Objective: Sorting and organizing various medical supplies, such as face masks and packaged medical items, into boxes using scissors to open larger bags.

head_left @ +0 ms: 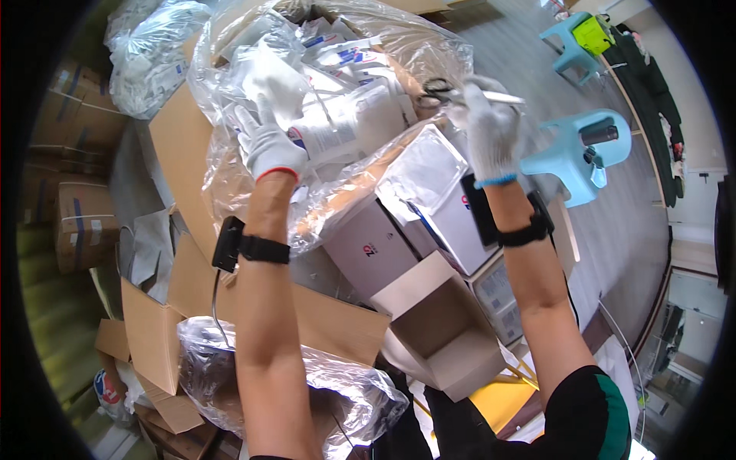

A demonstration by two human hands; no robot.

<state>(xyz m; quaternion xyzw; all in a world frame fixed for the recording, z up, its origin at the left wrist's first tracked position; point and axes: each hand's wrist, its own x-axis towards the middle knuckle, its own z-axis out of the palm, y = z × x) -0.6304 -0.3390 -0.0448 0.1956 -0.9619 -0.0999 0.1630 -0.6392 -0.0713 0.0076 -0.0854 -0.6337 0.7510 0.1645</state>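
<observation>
My left hand point(270, 147), in a white glove with a red cuff, lies with its fingers stretched apart against the contents of a large clear plastic bag. White packages point(333, 134) with blue and red print and crumpled white plastic point(268, 80) fill that bag. To the right, my right hand point(492, 130), in a white glove with a blue cuff, is closed around a pair of scissors point(437, 89). Their black handles point left over the bag's edge, and the pale blades stick out to the right. Part of the scissors is hidden by the glove.
An open empty carton point(441, 330) stands close to me, beside a white printed box point(364, 249). Clear film lines another open carton point(349, 391) at the lower left. Light-blue stools point(563, 157) stand at right, and brown cartons point(86, 222) are stacked at left.
</observation>
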